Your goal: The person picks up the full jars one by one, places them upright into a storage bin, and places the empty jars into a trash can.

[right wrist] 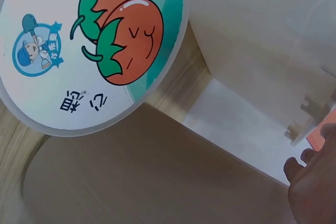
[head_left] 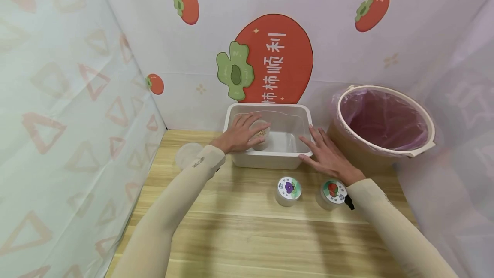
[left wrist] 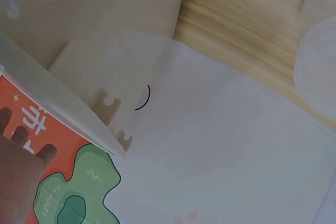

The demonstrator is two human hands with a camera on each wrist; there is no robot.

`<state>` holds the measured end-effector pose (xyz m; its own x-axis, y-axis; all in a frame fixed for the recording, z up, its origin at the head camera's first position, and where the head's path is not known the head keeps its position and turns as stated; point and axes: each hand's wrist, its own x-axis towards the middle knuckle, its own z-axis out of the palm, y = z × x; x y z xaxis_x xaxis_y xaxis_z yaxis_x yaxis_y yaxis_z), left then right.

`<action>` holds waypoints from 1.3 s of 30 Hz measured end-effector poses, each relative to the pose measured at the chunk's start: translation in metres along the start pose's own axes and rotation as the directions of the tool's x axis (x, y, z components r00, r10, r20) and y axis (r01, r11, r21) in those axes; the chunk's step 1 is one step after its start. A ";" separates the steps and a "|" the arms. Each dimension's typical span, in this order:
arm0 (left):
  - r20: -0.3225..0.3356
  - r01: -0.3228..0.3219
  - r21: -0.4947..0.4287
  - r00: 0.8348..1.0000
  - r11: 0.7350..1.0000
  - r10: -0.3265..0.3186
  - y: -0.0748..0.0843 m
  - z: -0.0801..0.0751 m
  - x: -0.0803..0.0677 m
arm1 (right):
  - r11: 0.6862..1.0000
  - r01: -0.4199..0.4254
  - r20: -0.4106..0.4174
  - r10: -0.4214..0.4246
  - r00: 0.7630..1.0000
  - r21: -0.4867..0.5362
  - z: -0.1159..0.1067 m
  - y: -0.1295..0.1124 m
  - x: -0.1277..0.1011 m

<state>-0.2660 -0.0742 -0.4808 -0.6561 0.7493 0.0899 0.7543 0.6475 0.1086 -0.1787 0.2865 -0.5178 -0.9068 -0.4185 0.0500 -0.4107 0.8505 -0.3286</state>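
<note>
Left hand (head_left: 238,134) grips small cup (head_left: 261,134); right hand (head_left: 327,155) rests flat against tub (head_left: 270,158).

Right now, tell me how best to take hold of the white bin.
Probably by its two short end rims, one hand from each side. The white bin is wide and open-topped; the left hand reaches inside, the right hand lies at its right corner.

Hidden and cut off

My left hand (head_left: 240,133) covers most of the small cup (head_left: 261,134) in the tub (head_left: 270,158); its grainy contents I can't identify.
</note>
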 end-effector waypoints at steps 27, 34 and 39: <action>-0.045 -0.035 0.057 0.998 0.998 0.037 -0.003 -0.020 -0.051 | 0.980 0.125 -0.049 -0.134 0.990 -0.158 -0.030 -0.030 -0.012; -0.021 0.025 0.030 0.999 0.999 -0.025 -0.017 -0.019 -0.074 | 0.969 0.150 -0.059 -0.164 0.985 -0.195 -0.044 -0.044 -0.017; -0.014 0.076 0.019 0.997 0.997 -0.076 -0.025 -0.019 -0.093 | 0.962 0.171 -0.070 -0.190 0.979 -0.213 -0.050 -0.048 -0.018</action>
<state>-0.2238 -0.1630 -0.4736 -0.7118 0.6958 0.0955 0.7024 0.7052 0.0967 -0.1472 0.2698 -0.4556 -0.8168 -0.5491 0.1773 -0.5705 0.8144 -0.1063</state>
